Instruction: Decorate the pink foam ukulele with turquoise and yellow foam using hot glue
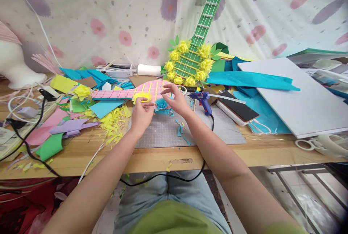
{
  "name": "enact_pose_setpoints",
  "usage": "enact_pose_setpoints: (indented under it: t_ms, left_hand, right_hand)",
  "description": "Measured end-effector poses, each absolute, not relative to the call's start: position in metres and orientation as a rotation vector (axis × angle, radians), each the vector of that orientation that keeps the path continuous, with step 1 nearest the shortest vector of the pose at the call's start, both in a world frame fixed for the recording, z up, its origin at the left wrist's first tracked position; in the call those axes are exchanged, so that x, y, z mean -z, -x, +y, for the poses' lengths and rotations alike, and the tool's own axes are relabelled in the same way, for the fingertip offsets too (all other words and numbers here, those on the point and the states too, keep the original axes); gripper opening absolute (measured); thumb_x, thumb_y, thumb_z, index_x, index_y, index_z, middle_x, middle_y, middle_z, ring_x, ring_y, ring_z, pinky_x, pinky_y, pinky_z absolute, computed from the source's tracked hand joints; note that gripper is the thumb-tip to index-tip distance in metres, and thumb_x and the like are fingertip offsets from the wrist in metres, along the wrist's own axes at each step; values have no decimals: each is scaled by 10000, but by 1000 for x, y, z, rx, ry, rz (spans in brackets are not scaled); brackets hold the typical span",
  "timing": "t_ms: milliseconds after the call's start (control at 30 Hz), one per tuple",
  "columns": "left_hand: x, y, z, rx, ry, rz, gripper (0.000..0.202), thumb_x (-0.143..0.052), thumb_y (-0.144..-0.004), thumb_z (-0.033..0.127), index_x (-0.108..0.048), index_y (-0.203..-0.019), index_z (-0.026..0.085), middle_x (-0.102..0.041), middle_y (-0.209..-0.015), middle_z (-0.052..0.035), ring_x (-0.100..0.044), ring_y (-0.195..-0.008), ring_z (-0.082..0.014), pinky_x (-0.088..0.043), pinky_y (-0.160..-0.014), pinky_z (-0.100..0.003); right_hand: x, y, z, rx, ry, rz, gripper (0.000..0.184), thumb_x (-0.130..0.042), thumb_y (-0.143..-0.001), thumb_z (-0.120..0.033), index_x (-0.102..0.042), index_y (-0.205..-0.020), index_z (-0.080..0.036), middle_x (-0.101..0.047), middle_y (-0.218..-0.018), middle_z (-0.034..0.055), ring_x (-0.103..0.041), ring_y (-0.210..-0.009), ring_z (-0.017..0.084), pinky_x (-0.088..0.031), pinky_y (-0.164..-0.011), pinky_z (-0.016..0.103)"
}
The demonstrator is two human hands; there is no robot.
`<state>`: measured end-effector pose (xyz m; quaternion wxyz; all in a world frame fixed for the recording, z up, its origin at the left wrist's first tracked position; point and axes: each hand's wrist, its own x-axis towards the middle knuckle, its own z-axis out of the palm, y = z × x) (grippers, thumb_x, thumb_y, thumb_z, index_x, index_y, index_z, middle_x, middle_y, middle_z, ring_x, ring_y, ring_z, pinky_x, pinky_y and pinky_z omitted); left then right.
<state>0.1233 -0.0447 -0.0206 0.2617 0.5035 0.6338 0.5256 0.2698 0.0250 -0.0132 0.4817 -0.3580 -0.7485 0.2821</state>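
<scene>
A pink paper guitar (130,91) lies across the grey cutting mat, its neck pointing left. My left hand (141,115) is closed with its fingertips on a yellow crepe-paper flower (141,98) at the guitar's lower edge. Over the guitar body, my right hand (176,100) hovers with fingers bent and apart, and nothing shows between them. Just under its fingertips sits a blue crepe-paper flower (161,103) on the body's near edge. Another yellow flower (81,91) is at the far end of the neck. Whether the flower under my left hand is stuck down I cannot tell.
A blue glue gun (202,100) rests right of my hand, its black cord looping over the table edge. Behind stands a green paper guitar (187,65). Yellow scraps (111,123) lie left, with a phone (236,105), white board (296,96) and scissors (307,144) right.
</scene>
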Motion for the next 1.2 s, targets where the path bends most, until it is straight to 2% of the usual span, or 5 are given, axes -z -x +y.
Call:
enact_pose_setpoints:
  t_ms: [200, 400, 633, 867, 1200]
  left_hand:
    - [1, -109, -29, -1882, -1368, 1599, 362, -517, -709, 101, -378, -1014, 238, -585, -1012, -12, -566, -576, -56, -469, -484, -178]
    - [1, -117, -29, -1724, -1558, 1653, 300, -473, -717, 83, -429, -974, 232, -605, -996, 2, -564, -595, -70, -467, -525, -208]
    - [12, -116, -38, -1225, -2287, 1709, 475, -423, -656, -23, -483, -1050, 235, -701, -951, 6, -544, -1059, -206, -423, -934, -379]
    - [16, -112, -38, -1032, -2349, 1743, 479, -415, -644, -22, -492, -1050, 220, -713, -887, 9, -575, -1000, -216, -414, -931, -388]
    - [-2, -131, -14, -1274, -2116, 1910, 341, -523, -688, 64, -475, -972, 247, -683, -815, -7, -579, -986, -248, -401, -920, -417]
  right_hand:
    - [15, -312, 42, -680, 928, -1708, 232, -538, -760, -227, -535, -992, -223, -663, -883, 24, -631, -905, 177, -463, -867, 373]
    - [41, -321, 47, -670, 1099, -1711, 195, -557, -739, -220, -570, -933, -203, -660, -865, 39, -620, -819, 179, -483, -809, 366]
    - [45, -310, 39, -305, 1133, -1985, 341, -507, -748, -109, -552, -1065, -224, -686, -950, 42, -578, -943, 226, -440, -854, 392]
    - [50, -300, 43, -176, 1145, -1989, 286, -480, -787, -135, -552, -1054, -211, -697, -899, 50, -592, -892, 232, -426, -843, 385]
    - [49, -298, 41, -394, 1145, -1827, 307, -490, -762, -131, -520, -1049, -236, -677, -891, 36, -620, -868, 203, -455, -828, 374]
